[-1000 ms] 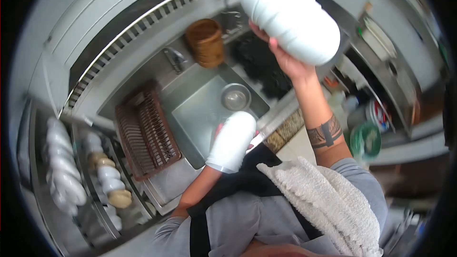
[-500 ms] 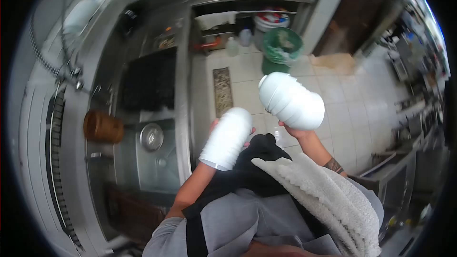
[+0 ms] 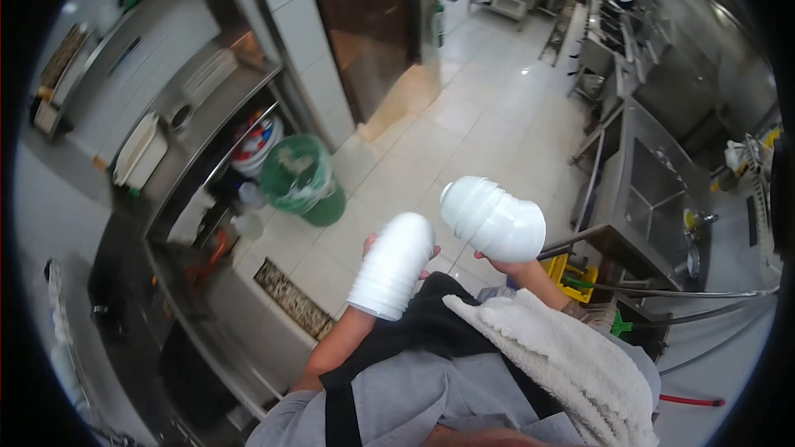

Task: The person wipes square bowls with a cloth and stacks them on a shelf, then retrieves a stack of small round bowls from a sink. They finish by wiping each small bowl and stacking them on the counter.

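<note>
Two stacks of white bowls are held in front of my body. My left hand (image 3: 369, 243) is closed round the longer stack of bowls (image 3: 392, 269), which lies tilted along my forearm. Fingers show at both sides of that stack; the palm is hidden behind it. My right hand (image 3: 505, 264) grips the second stack of bowls (image 3: 497, 219) from below, and most of its fingers are out of sight. That stack is tipped sideways, with larger bowls toward the right. A small space separates the two stacks. A white towel (image 3: 555, 348) hangs over my right shoulder.
A green bin (image 3: 327, 203) with a plastic liner stands on the tiled floor. Steel shelving (image 3: 224, 124) runs along the left, with a floor drain grate (image 3: 291, 300) nearby. On the right are a steel sink (image 3: 662, 199), a yellow crate (image 3: 571, 277) and hoses.
My view has turned right, away from the sink on the left, so the bin now sits farther left and the right-hand sink shows. Both stacks stay in my hands.
</note>
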Tool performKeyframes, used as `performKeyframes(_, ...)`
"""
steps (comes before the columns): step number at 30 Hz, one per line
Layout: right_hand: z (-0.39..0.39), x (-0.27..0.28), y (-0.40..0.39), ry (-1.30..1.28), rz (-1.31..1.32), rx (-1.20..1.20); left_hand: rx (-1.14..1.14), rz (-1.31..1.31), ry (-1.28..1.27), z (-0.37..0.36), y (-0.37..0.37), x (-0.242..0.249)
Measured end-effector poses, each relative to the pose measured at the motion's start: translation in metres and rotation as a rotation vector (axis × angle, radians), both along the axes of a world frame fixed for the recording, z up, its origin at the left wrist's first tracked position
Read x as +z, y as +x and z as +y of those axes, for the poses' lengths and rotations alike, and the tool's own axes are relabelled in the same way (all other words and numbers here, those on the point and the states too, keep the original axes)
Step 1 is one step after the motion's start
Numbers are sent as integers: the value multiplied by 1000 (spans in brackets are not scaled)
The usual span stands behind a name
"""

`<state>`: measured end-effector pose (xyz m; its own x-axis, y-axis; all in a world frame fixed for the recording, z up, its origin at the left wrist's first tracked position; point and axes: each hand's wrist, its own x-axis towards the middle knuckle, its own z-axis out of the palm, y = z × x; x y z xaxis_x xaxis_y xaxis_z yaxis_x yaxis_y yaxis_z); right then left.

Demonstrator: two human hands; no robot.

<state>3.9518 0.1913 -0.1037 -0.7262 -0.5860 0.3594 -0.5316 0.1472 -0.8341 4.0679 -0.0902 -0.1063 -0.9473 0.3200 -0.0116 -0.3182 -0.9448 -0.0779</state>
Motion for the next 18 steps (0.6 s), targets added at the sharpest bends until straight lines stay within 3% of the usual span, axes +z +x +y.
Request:
performKeyframes(2, 16, -7, -28, 40, 55, -79, -89, -97, -205, 11, -41, 16)
performKeyframes(3, 25, -11, -43, 47, 61, -103, -113, -87, -200, 13, -66, 9)
performKeyframes(5, 33, -17, -74, 30, -68, -193, -371, 45, -50, 12, -115, -4)
performKeyframes(6, 34, -15, -92, 32, -65, -208, -386, 49, -48, 14, -139, -3)
performKeyframes(8, 29, -19, -125, 48, -309, -401, -380, -97, -93, 19, -180, -10)
performKeyframes(11, 37, -33, -179, 4, -393, -469, -504, -55, -117, 16, -264, -34)
performKeyframes(14, 38, -32, -225, -35, -262, -565, -622, -79, -6, 14, -353, -37)
performKeyframes(15, 33, -42, -242, -535, -465, -566, -643, -80, -9, 11, -385, -36)
performKeyframes(16, 39, -42, -257, -544, -468, -594, -688, -61, 3, 13, -413, -31)
performKeyframes(18, 48, -23, -282, -1156, -715, -375, -774, -58, 5, 16, -468, -23)
